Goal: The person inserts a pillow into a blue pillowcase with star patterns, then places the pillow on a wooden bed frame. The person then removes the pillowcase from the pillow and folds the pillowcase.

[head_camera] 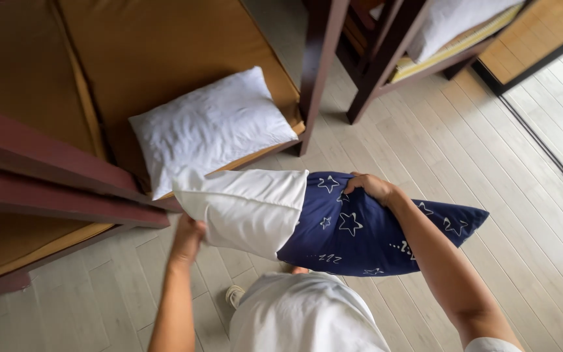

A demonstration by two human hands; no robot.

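- I look down from my head camera at a white pillow [245, 207] held in the air above a pale plank floor [464, 156], half inside a navy pillowcase [360, 228] printed with white stars.
- My left hand [187, 238] is closed on the bare white corner at the lower left, fingers pinching the fabric from beneath.
- My right hand [371, 186] grips the top edge of the navy pillowcase, fingers curled over a bunched fold.
- I judge the pillow light and soft: it sags and creases between my hands, so it will bend rather than hold shape.
- The cotton looks dry and grippy, not slippery or fragile; corners and the case's open hem seem the best holds.
- A second white pillow [211, 127] lies on a tan mattress [164, 45] in a dark wooden bunk frame [66, 176], just beyond my left hand.
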